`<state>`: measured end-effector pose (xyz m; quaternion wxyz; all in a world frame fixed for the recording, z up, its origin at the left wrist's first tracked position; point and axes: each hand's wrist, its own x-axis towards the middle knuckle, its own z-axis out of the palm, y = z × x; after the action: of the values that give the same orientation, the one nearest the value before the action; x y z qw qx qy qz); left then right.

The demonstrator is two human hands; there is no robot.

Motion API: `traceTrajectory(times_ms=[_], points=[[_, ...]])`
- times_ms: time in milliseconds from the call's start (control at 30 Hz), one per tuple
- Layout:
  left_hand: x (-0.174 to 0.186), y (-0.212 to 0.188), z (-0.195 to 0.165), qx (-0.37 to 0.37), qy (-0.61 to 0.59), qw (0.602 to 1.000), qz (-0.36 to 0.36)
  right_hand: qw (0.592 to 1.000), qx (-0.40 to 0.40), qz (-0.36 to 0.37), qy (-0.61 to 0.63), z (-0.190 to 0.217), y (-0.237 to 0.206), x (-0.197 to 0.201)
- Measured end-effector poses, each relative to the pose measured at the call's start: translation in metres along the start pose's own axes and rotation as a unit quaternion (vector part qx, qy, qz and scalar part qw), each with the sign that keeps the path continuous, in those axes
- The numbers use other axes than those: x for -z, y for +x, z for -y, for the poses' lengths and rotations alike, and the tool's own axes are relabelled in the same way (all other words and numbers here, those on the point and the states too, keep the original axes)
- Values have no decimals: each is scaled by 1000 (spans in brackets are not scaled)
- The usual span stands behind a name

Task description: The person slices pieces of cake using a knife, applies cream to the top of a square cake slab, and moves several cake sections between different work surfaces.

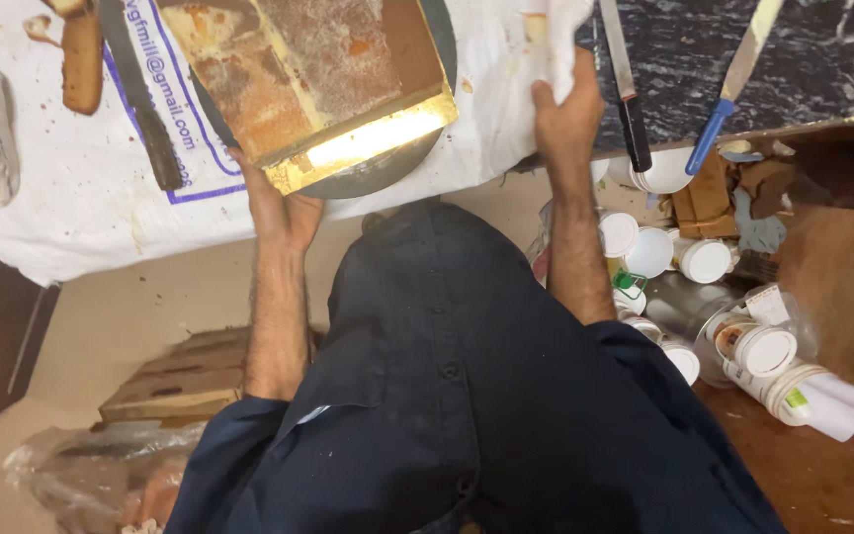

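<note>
my left hand grips the round stand under the gold board at the counter edge; my right hand clutches white cloth. board scraped bare, crumbs remain.

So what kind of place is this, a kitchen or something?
Probably a bakery or cake-making kitchen. A square gold cake board smeared with crumbs sits on a round grey turntable, a long blue-handled metal spatula lies on the dark marble counter, and white-lidded plastic tubs sit below.
</note>
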<state>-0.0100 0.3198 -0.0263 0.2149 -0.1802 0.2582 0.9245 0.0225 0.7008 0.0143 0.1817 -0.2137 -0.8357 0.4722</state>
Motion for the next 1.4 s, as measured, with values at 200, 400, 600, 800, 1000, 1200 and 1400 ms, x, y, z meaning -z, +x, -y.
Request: traceTrajectory(times_ms=[200, 400, 600, 800, 1000, 1200, 1400], points=[[-13, 6, 9, -24, 19, 999, 31, 996, 65, -20, -58, 44, -9, 21], [-29, 20, 31, -6, 19, 997, 78, 999, -27, -28, -15, 2, -14, 54], [-31, 30, 46, 29, -30, 995, 95, 986, -144, 28, -86, -69, -27, 71], [-13, 7, 35, 24, -8, 996, 83, 982, -155, -2, -112, -107, -58, 88], [-7, -1, 29, 14, 0, 999, 43, 895, 64, -83, -433, -81, -95, 73], [2, 1, 62, -19, -80, 995, 56, 894, 249, 235, -288, -48, -121, -21], [17, 22, 82, -86, -95, 990, 53, 887, 323, 103, -315, -62, -119, -37]])
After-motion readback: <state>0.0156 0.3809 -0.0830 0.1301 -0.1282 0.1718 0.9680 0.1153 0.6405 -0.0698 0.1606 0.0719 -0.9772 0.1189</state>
